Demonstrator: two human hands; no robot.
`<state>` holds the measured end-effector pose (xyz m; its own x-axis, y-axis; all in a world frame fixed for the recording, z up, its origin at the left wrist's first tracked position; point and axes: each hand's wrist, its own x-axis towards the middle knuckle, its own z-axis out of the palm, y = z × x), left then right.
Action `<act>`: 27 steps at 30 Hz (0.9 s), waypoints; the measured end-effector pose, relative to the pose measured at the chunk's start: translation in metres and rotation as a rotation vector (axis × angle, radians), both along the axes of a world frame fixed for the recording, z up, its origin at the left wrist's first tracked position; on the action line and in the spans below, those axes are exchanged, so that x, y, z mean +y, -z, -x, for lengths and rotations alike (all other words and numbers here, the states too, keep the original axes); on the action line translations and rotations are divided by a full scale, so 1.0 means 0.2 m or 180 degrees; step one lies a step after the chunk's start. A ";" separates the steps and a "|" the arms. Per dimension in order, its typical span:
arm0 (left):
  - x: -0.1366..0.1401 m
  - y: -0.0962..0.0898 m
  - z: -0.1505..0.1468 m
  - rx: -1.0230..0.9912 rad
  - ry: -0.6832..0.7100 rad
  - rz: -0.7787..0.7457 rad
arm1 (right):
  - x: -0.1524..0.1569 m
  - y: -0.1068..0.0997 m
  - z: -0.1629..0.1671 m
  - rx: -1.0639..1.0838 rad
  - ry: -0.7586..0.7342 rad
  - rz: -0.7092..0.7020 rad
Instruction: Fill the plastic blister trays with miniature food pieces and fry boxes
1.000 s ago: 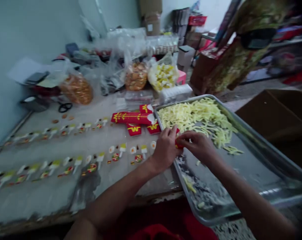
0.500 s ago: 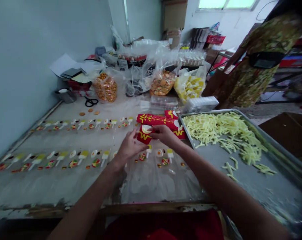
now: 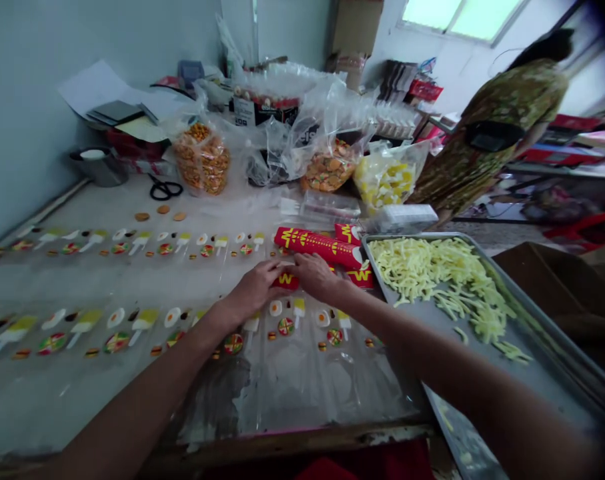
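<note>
My left hand [image 3: 255, 288] is closed round the left side of a small red French fry carton [image 3: 285, 281] with a yellow zigzag mark. The fingers of my right hand [image 3: 316, 275] bend over the carton's top and right edge, hiding much of it. Just behind my hands lies a nested row of the same red cartons [image 3: 327, 248], with more loose ones beside it. On the right, pale yellow fries [image 3: 427, 270] are heaped in a metal tray [image 3: 435, 327]. Rows of clear plastic pieces hold tiny popsicles [image 3: 143, 321], fried eggs [image 3: 116, 317], pizzas [image 3: 117, 342] and burgers.
Behind stand clear bags of orange pieces [image 3: 202, 163], round biscuit-like pieces [image 3: 329, 167] and yellow-white pieces [image 3: 385, 183]. Black scissors [image 3: 165, 189] and a metal cup [image 3: 102, 170] are at the back left. A person [image 3: 497, 127] stands beyond the tray at the right.
My right hand has gone from pinching the carton's top edge to lying over it, so less of the carton shows. The view has shifted, and the other person stands more upright in it.
</note>
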<state>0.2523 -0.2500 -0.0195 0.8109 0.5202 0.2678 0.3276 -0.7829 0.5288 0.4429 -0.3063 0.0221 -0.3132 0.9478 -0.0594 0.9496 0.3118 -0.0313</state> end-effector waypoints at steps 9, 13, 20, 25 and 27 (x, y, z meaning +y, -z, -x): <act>0.01 -0.08 -0.03 0.0580 -0.0113 -0.0452 | -0.20 -0.09 -0.35 0.0697 0.1502 -0.0823; 0.04 -0.21 -0.06 0.0776 0.0003 -0.0550 | -0.28 -0.11 -0.58 0.0334 0.2403 -0.0637; 0.13 -0.41 -0.70 0.0463 -0.0188 -0.0785 | -0.11 -0.11 -0.71 0.0471 0.2649 -0.0774; 0.34 -0.33 -1.27 0.0358 0.0645 -0.0249 | -0.10 -0.21 -0.75 0.0385 0.2595 -0.0452; 0.42 -0.26 -1.38 0.0603 0.1076 0.0200 | -0.22 -0.23 -0.74 0.0406 0.2167 -0.0625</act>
